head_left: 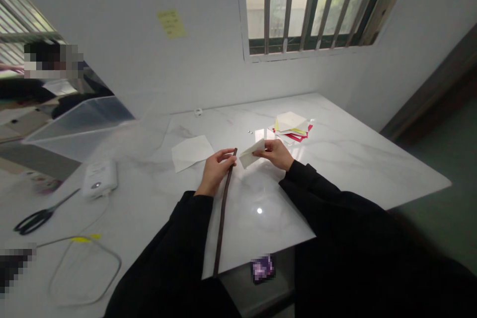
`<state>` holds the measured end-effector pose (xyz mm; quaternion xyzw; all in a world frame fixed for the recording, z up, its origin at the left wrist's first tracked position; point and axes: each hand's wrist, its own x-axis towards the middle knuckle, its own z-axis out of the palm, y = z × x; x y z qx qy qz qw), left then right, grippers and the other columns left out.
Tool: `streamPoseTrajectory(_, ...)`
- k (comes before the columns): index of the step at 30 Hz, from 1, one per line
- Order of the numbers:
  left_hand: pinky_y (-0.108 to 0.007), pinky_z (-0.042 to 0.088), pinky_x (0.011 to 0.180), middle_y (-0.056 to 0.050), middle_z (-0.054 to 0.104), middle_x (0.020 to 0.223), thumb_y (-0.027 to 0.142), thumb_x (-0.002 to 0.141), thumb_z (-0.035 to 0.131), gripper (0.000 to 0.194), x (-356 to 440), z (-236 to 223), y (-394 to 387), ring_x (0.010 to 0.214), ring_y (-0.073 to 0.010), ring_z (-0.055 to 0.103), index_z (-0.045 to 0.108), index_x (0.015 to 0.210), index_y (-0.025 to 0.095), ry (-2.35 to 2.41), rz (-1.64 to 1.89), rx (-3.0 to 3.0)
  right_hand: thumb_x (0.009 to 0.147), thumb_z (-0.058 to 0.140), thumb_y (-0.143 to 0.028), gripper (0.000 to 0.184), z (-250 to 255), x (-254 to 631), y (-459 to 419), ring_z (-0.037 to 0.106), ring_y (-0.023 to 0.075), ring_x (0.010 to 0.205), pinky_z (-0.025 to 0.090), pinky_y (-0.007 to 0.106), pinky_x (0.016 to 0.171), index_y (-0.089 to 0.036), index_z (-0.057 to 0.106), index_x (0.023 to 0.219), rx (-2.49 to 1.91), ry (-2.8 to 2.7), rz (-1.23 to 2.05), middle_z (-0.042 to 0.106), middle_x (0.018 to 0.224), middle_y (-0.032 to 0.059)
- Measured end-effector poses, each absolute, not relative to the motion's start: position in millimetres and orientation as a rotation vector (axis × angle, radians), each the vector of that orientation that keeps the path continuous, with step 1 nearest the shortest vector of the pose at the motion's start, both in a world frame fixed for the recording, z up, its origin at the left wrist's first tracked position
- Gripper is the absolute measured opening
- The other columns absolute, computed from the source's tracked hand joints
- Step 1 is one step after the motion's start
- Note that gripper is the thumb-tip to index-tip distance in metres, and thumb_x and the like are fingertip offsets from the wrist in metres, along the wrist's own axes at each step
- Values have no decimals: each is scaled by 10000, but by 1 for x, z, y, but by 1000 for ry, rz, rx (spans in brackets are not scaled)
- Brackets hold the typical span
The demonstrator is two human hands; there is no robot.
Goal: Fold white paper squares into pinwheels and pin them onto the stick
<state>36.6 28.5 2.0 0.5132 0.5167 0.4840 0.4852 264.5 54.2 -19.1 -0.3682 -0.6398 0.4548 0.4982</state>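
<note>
My left hand (215,171) is closed around the top of a long thin dark rod (222,218) that slants down toward the table's near edge. My right hand (276,153) pinches a folded piece of white paper (251,154) just right of the rod's tip. Both hands hover low over the white marble table (335,159). A flat white sheet (191,152) lies just left of my left hand. A stack of coloured papers (292,127), white, yellow and red, lies behind my right hand.
At the left lie black scissors (35,219), a white device (100,178) with a cable (85,263) looping to the near edge, and a clear plastic box (80,121). A person sits at the far left. A barred window (309,5) is ahead.
</note>
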Motion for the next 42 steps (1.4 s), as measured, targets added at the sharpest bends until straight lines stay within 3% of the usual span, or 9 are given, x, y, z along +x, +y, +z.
streamPoseTrajectory(4,-243,450,659,-54,745,897,351,631,884,517,39,7,24,694,-122,604,747,1086,149,1137,1135,1122,805,806,-397,201,-13,265,48,714,224,913,555,371,872,-225,811,907,-896,-1715,926,790,942,35)
streamPoseTrajectory(12,-252,463,699,-65,743,1038,310,726,824,362,43,20,15,750,-117,600,772,1063,188,1060,1026,1074,860,796,-335,99,-3,265,40,665,219,955,524,365,872,-245,796,901,-819,-1820,691,779,938,39)
streamPoseTrajectory(17,-273,486,773,-55,735,1000,289,710,858,328,42,20,14,839,-144,623,772,1009,184,978,1021,1097,882,784,-306,46,2,266,40,683,216,975,470,421,1015,-261,784,872,-753,-1875,587,776,960,26)
streamPoseTrajectory(27,-293,482,800,-69,725,1054,327,767,828,396,46,12,12,881,-156,648,735,1127,190,983,873,1241,860,802,-303,70,-3,266,40,685,203,893,520,361,892,-239,794,888,-827,-1893,649,777,916,32)
streamPoseTrajectory(37,-347,511,909,-87,732,1110,202,736,827,519,45,15,11,965,-190,681,664,1229,190,939,842,1177,858,797,-344,105,-1,267,39,693,197,895,526,352,890,-243,796,885,-834,-1894,672,783,917,25)
streamPoseTrajectory(42,-333,495,965,-95,746,1090,203,753,816,489,38,17,16,983,-174,676,678,1220,162,942,888,1080,858,791,-369,130,2,269,39,698,195,921,529,343,882,-245,794,897,-818,-1886,703,782,933,24)
